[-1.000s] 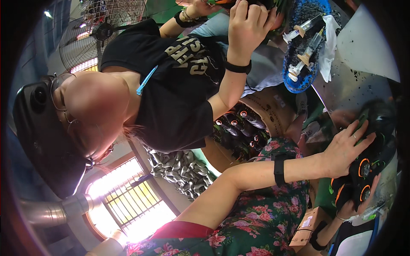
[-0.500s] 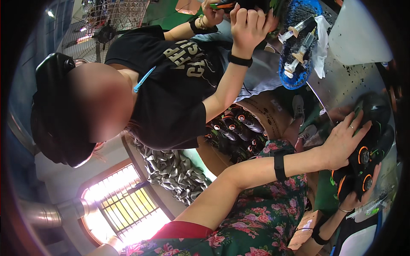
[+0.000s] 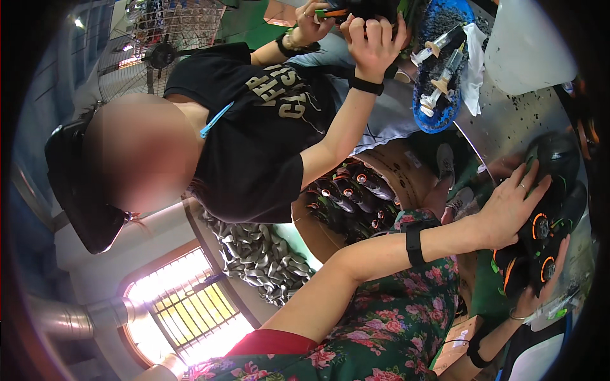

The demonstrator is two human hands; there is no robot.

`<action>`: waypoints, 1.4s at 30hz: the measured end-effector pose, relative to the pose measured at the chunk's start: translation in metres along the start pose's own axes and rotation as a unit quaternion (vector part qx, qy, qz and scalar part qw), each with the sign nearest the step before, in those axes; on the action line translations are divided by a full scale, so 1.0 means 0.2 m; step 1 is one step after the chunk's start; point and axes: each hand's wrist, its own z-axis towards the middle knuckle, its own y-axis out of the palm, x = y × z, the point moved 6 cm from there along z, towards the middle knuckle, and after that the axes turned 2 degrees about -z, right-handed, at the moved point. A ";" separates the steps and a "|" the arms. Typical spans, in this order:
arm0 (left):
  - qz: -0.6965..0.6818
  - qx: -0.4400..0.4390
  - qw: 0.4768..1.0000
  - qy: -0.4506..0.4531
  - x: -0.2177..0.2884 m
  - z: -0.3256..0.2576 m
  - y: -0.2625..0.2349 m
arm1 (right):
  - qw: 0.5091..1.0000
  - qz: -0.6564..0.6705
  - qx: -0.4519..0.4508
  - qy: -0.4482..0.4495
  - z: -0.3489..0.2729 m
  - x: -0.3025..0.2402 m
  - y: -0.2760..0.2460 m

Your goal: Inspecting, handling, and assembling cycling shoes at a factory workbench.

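Black shoes (image 3: 531, 249) with orange-ringed dials (image 3: 541, 227) are being touched near the worktop's (image 3: 513, 127) edge; left hand (image 3: 505, 213) being spread over, right hand (image 3: 537, 296) alongside, grip: cannot tell.

**Hard window glare on one side, black rim all round**

Daylight pours through a dark-barred window (image 3: 194, 305), its outer parts burned to white and its panes tinted yellow-green. The round silver metal duct (image 3: 70, 317) nearby gleams. A small white light (image 3: 79, 23) shines in the dim background. The grey metal bench (image 3: 518, 117) carries a soft, dull sheen. At it, the bare hands (image 3: 505, 213) look fairly clear, while black shoes with orange-ringed dials (image 3: 532, 247) lose detail in shadow. Past the bench's outer edge, shapes turn dark and smeared. A blurred patch hides the face of a co-worker in a black T-shirt (image 3: 254, 146). Fisheye distortion curves straight lines toward the blackened corners.
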 end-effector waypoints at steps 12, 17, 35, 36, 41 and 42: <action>-0.006 0.009 1.000 0.008 -0.01 0.00 -0.01 | 0.999 -0.047 0.015 -0.010 -0.02 -0.04 0.02; -0.015 0.048 0.999 0.017 -0.03 -0.01 0.01 | 0.998 -0.053 0.023 -0.016 -0.03 -0.04 0.02; -0.032 0.135 0.990 0.034 -0.05 -0.02 0.00 | 0.999 -0.023 0.034 0.023 -0.03 -0.07 0.02; -0.042 0.137 0.989 0.033 -0.05 -0.02 -0.01 | 0.999 0.000 0.029 0.030 -0.04 -0.05 0.02; -0.081 0.057 0.995 -0.020 -0.02 -0.08 -0.07 | 0.998 0.007 0.053 0.021 -0.05 -0.07 0.03; -0.086 0.042 0.995 -0.030 0.00 -0.11 -0.08 | 0.998 -0.006 0.057 0.021 -0.05 -0.06 0.03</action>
